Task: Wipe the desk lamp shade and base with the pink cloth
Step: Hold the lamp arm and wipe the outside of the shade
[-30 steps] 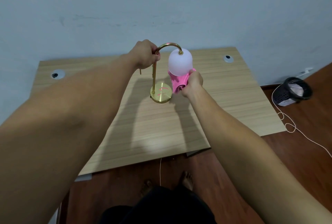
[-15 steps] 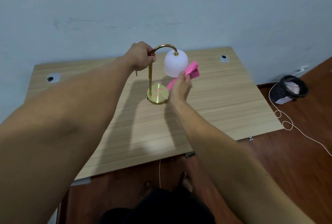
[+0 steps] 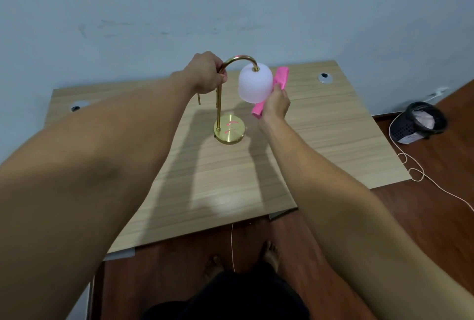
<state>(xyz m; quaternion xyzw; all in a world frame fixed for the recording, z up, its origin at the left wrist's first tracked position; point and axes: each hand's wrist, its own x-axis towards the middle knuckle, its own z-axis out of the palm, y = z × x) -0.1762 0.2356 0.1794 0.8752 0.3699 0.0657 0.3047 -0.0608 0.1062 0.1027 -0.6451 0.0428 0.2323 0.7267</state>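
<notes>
A desk lamp stands near the back of the wooden desk [image 3: 320, 140]. Its frosted white shade [image 3: 254, 83] hangs from a curved brass neck [image 3: 236, 60], and its round brass base [image 3: 229, 129] rests on the desk. My left hand [image 3: 208, 72] grips the neck at the top of the upright rod. My right hand [image 3: 275, 104] holds the pink cloth [image 3: 279, 78] pressed against the shade's right side; one cloth end sticks up past the shade, the other hangs below my fingers.
Two cable grommets [image 3: 324, 77] [image 3: 77, 107] sit in the desk's back corners. A dark basket [image 3: 418, 122] lies on the brown floor at the right, with a thin cord [image 3: 420, 178] trailing past it. My bare feet [image 3: 269, 253] stand at the desk's front edge.
My right hand has carried the pink cloth from under the shade up along its right side. My left hand has kept its grip on the neck.
</notes>
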